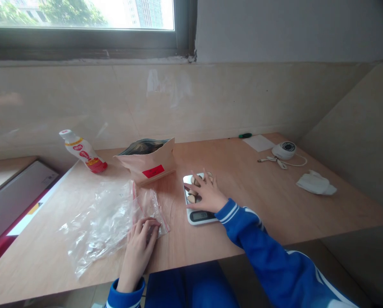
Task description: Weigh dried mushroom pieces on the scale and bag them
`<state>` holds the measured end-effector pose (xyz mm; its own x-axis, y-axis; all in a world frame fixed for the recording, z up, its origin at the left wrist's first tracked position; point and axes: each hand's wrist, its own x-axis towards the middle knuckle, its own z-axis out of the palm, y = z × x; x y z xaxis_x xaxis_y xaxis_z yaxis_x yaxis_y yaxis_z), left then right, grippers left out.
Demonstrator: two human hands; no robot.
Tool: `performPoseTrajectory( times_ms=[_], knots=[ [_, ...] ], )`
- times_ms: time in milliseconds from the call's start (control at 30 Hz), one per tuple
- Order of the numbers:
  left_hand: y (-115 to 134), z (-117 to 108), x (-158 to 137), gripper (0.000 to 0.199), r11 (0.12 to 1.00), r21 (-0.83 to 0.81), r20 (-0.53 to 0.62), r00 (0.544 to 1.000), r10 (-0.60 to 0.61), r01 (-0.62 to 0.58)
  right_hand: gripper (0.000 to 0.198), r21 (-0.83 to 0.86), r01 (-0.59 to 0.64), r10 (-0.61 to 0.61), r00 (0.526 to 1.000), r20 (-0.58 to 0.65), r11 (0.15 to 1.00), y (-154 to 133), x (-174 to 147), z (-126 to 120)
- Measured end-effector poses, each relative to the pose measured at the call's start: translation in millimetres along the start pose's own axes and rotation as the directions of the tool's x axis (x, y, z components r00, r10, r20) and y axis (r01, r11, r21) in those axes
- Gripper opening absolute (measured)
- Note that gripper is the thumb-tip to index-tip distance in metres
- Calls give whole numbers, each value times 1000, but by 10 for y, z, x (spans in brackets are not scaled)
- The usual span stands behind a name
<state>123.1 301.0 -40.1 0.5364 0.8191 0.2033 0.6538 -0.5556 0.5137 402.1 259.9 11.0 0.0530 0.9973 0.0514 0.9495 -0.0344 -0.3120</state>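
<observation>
The small brown pieces (pixel 193 193) lie on the kitchen scale (pixel 198 214), near the middle of the counter (pixel 275 201), and a careless sweep could likely knock some off. The right hand (pixel 207 194) rests over them, fingers spread and open, palm down. The left hand (pixel 143 239) lies flat, open, pinning the clear zip bag (pixel 108 218).

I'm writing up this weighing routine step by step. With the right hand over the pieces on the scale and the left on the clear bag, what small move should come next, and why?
Probably close the right hand on one of the brown pieces on the scale and lift it. The fingers are spread over them, not closed, and the left hand already pins the clear bag flat beside it.
</observation>
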Motion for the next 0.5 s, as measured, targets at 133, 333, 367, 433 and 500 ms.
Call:
performPoseTrajectory(
  times_ms=[133,333,367,433,500],
  knots=[
    [-11,0,-14,26,1000,-10,11,1000,-6,6,35,-17,-24,21,990,-143,1000,167,-38,58],
    [-45,19,-17,26,1000,-27,22,1000,-14,14,20,39,-25,41,873,-486,999,686,-247,158],
    [-45,21,-14,26,1000,-27,21,1000,-12,13,21,27,-43,51,853,-520,999,781,-291,178],
    [-41,22,-8,27,1000,-26,18,1000,-10,10,22,-15,-91,68,829,-556,996,960,-388,215],
    [-35,19,-4,27,1000,-23,16,1000,-12,13,23,-74,-140,77,835,-545,987,1102,-489,245]
  ],
)
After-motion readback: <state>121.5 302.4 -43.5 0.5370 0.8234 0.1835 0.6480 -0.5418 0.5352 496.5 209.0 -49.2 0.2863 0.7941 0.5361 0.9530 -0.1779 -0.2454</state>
